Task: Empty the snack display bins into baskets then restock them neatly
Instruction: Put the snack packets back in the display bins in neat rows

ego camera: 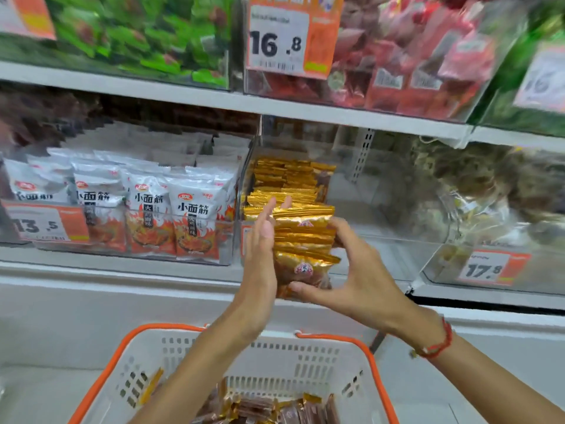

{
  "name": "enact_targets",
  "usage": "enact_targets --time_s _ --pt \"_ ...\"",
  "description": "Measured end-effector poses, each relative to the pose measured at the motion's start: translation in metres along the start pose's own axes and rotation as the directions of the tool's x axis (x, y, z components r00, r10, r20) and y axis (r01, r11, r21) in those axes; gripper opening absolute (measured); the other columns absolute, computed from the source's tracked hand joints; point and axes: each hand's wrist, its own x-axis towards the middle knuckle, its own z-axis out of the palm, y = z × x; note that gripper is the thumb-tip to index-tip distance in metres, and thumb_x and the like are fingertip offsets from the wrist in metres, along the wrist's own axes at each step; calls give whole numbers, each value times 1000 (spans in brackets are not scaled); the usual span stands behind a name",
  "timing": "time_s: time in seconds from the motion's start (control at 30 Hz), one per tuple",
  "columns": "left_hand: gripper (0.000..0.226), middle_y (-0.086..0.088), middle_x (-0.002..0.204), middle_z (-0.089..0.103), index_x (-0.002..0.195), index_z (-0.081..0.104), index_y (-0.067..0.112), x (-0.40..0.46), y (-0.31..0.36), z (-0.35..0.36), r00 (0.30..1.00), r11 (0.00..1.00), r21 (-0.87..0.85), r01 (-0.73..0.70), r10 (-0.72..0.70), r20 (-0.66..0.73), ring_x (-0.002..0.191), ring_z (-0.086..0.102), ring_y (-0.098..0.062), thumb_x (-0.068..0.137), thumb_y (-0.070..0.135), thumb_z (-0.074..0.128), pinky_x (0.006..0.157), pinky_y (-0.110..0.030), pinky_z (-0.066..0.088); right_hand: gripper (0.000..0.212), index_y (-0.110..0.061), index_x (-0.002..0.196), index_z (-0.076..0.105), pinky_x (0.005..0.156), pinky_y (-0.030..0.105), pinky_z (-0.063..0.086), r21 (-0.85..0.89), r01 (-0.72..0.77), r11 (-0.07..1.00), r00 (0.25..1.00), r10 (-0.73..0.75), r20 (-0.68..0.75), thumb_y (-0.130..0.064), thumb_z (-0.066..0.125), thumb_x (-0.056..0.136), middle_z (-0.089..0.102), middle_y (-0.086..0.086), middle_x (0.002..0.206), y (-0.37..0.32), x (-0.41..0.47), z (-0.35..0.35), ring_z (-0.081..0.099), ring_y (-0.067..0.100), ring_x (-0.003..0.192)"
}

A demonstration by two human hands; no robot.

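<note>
A stack of gold snack packets [304,246] is held in front of the clear middle bin [382,191]. My right hand [351,270] grips the stack from the right and below. My left hand [260,249] presses flat against its left side, fingers straight. Behind the stack, rows of the same gold packets [284,179] stand in the left half of that bin; its right half is bare. Below, a white basket with an orange rim [305,359] holds several loose gold and brown packets [275,411].
Left of the middle bin stands a bin of white and orange packets [146,209] with a 13.5 price tag. To the right is a bin with a 17.8 tag [486,267]. Upper shelf bins hold green packets [137,32] and red packets [412,56]. A white ledge [122,289] runs below.
</note>
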Motion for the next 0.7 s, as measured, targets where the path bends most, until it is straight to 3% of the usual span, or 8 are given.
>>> enact_targets --time_s 0.1,0.2,0.3,0.37,0.43,0.53,0.6,0.7 --pt "78 18 154 29 137 31 57 20 14 11 988 960 234 -153 149 36 142 28 -5 69 95 24 116 -44 29 77 -32 126 39 87 9 46 -53 76 996 991 -81 -102 -51 78 63 57 -27 115 7 11 -19 58 -6 106" --pt "61 26 152 18 140 21 51 43 16 -5 935 711 659 -245 352 -32 143 13 3 85 73 10 121 -39 15 72 -35 121 40 85 14 49 -100 51 994 974 -72 -216 -50 79 62 61 -26 109 24 26 -43 61 -2 103" --pt "81 3 159 20 153 18 23 64 2 -38 914 456 885 -99 393 -100 146 17 -12 88 71 17 119 -37 18 70 -38 117 41 81 16 50 -135 -63 989 966 26 -259 -47 83 61 62 -28 104 51 44 -68 62 -5 99" --pt "86 -6 158 27 154 20 14 70 -6 -45 926 305 951 -51 372 -70 145 25 -20 89 70 19 115 -35 16 67 -38 114 41 75 11 48 -192 -147 970 967 100 -233 -43 84 63 62 -29 97 71 59 -78 61 -9 93" --pt "80 -11 149 44 150 30 11 72 -10 -43 916 220 975 -44 397 -48 136 43 -25 92 65 26 109 -38 21 58 -32 109 47 70 7 45 -164 -222 961 959 185 -212 -39 85 66 63 -25 93 92 79 -82 61 -10 87" --pt "74 -12 138 55 147 36 9 74 -13 -42 898 190 981 -32 437 -55 125 55 -29 93 60 31 106 -39 30 41 -25 107 61 79 18 51 -79 -323 943 939 309 -150 -36 81 73 68 -14 99 128 112 -82 65 2 91" --pt "73 -12 136 57 146 37 10 74 -14 -43 889 169 985 -21 454 -59 124 55 -30 93 59 32 105 -38 28 36 -26 109 64 88 26 51 -111 -361 926 932 353 -84 -34 79 77 69 -7 107 151 131 -78 65 11 99" --pt "72 -11 135 58 147 37 12 75 -15 -43 890 140 990 -8 452 -56 123 56 -30 93 60 32 102 -37 26 59 -21 122 60 98 32 48 -233 -402 886 913 407 -28 -44 80 71 64 -4 120 190 157 -64 61 16 109"
